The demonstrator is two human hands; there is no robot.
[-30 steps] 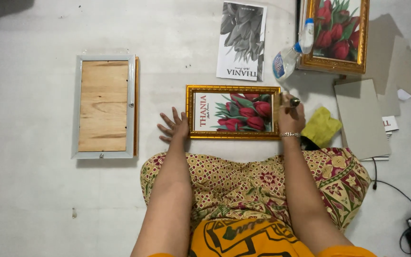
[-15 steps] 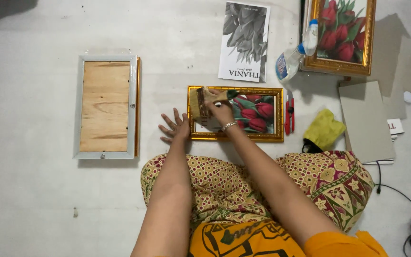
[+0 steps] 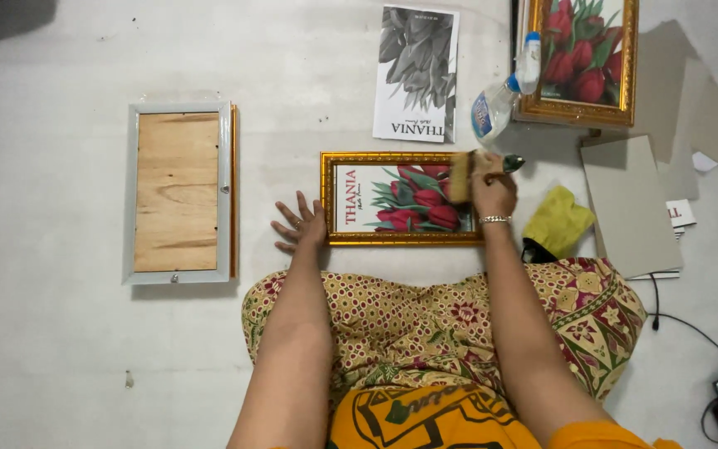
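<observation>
The gold picture frame (image 3: 400, 199) with its red tulip print lay flat on the white floor (image 3: 43, 349), just in front of the person's knees. The left hand (image 3: 299, 224) rested open, fingers spread, against the frame's left edge. The right hand (image 3: 492, 187) was closed around a paintbrush (image 3: 461, 176), whose bristles lay over the frame's right end, hiding that corner. A spray bottle (image 3: 500, 100) lay above, a yellow cloth (image 3: 560, 220) beside. A second gold frame (image 3: 579, 58) was cut off at the top edge.

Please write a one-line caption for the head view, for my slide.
Right hand sweeps a brush over a gold-framed tulip picture that the left hand steadies.
</observation>
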